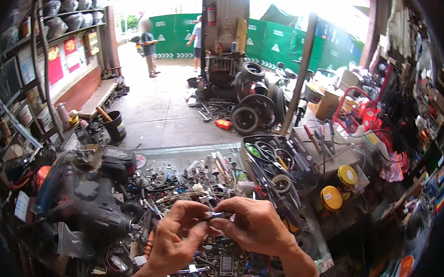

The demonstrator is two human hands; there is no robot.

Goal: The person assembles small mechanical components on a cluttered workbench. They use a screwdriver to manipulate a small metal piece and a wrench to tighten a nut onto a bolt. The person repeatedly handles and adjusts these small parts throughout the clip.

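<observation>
My left hand [178,238] and my right hand [258,226] meet over the near middle of a cluttered bench. Between their fingertips is a small, slim, shiny metal part [217,215]; its exact kind is too small to make out. Both hands pinch it, thumbs and forefingers drawn together. Under and around them lie loose screws, washers, fittings and other small hardware [178,179]. A metal-cased rectangular piece [227,265] and a blue item [256,276] rest below the hands, by the bench's near edge.
A dark power drill [93,216] lies left of my hands. On the right stand a tray of hand tools [282,166] and two yellow-lidded tins [331,197]. Beyond the bench are a black bucket [115,126], stacked tyres [245,118] and two people [149,48] near a green barrier.
</observation>
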